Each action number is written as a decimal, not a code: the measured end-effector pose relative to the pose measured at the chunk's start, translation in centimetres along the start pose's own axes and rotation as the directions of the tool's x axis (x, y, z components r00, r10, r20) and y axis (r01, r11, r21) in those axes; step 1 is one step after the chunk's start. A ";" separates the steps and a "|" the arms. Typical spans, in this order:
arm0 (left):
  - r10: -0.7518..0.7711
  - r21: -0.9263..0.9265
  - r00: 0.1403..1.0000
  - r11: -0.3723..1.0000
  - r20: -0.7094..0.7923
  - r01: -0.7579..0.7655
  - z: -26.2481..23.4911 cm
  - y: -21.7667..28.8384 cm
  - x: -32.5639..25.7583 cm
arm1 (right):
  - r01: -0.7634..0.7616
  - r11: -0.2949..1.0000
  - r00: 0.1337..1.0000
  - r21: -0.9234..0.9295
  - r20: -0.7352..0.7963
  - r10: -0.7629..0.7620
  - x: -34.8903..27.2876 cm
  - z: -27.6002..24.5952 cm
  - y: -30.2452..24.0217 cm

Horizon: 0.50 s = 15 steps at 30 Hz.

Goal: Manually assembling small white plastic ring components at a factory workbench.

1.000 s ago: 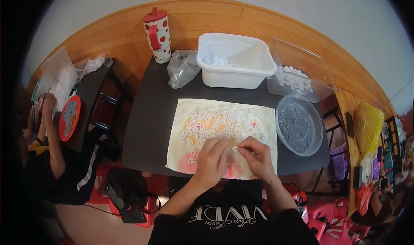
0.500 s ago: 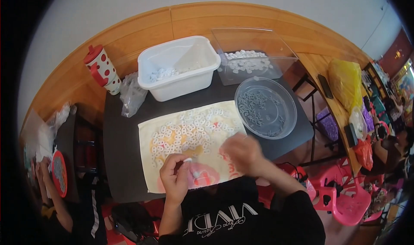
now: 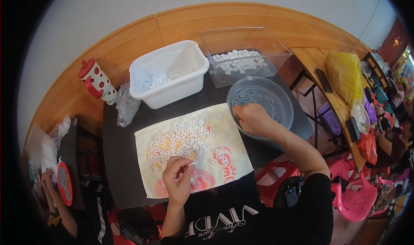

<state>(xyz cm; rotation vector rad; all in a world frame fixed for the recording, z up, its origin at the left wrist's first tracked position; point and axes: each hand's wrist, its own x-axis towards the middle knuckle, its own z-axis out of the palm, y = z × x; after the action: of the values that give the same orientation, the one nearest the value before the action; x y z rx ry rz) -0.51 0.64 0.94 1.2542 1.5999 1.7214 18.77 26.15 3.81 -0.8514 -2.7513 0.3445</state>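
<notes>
While the left hand [image 3: 177, 179] pinches a small white piece [image 3: 192, 163] between thumb and forefinger above the near part of the cloth [image 3: 239, 152], the right hand [image 3: 252, 116] dips into the tub [image 3: 289, 109] at the right edge of the table [image 3: 120, 171]. Its fingers curl down beside the grey bits [image 3: 246, 98]; whether they grip one cannot be told, since the tips are hidden. The step in hand looks like picking out a bit, and that move calls for a fine fingertip pinch to part one from the heap.

The tub is round, clear and smooth-walled; the bits are thin and dull. Loose pieces [image 3: 183, 135], white, rounded and apparently two-holed, cover the cloth's middle and reach toward its far edge. The cloth is soft and cream, printed pink and orange. Along the table's far edge stand a rigid white bin [image 3: 174, 93] with rounded corners and a clear, straight-sided box [image 3: 269, 42] of white discs [image 3: 241, 61].
</notes>
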 end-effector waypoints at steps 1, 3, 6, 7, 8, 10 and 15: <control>-0.007 -0.010 1.000 1.000 -0.002 0.007 0.0 0.0 0.0 | -0.003 1.000 1.000 -0.029 0.024 0.003 0.1 -0.2 -0.1; -0.015 -0.020 1.000 1.000 -0.003 0.015 0.0 0.0 -0.1 | -0.003 0.998 0.999 -0.059 0.045 0.006 0.1 -0.4 0.3; -0.029 -0.037 0.999 0.999 -0.012 0.029 -0.2 -0.1 -0.4 | -0.033 0.990 0.999 -0.134 0.032 0.038 -0.5 -0.9 1.6; -0.039 -0.039 0.999 0.999 -0.022 0.038 -0.3 -0.1 -0.3 | 0.050 0.998 0.998 -0.030 -0.041 -0.051 -1.0 -1.4 1.8; -0.036 -0.040 0.999 0.999 -0.022 0.035 -0.3 -0.2 -0.1 | 0.140 0.988 0.984 0.067 -0.122 -0.131 -1.4 -1.8 1.8; -0.034 -0.030 0.999 0.999 -0.035 0.033 -0.5 -0.2 -0.2 | 0.221 0.974 0.970 0.055 -0.114 -0.214 -2.6 -2.8 0.0; -0.040 -0.021 0.999 0.999 -0.006 0.040 -0.1 0.0 0.1 | 0.220 0.956 0.961 -0.195 -0.123 -0.247 -5.2 -0.8 -1.6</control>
<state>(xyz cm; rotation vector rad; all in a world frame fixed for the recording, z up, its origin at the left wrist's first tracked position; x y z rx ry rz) -0.63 0.73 0.97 1.1998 1.5952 1.7148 22.35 21.96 4.26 -0.5539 -2.7335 -0.0124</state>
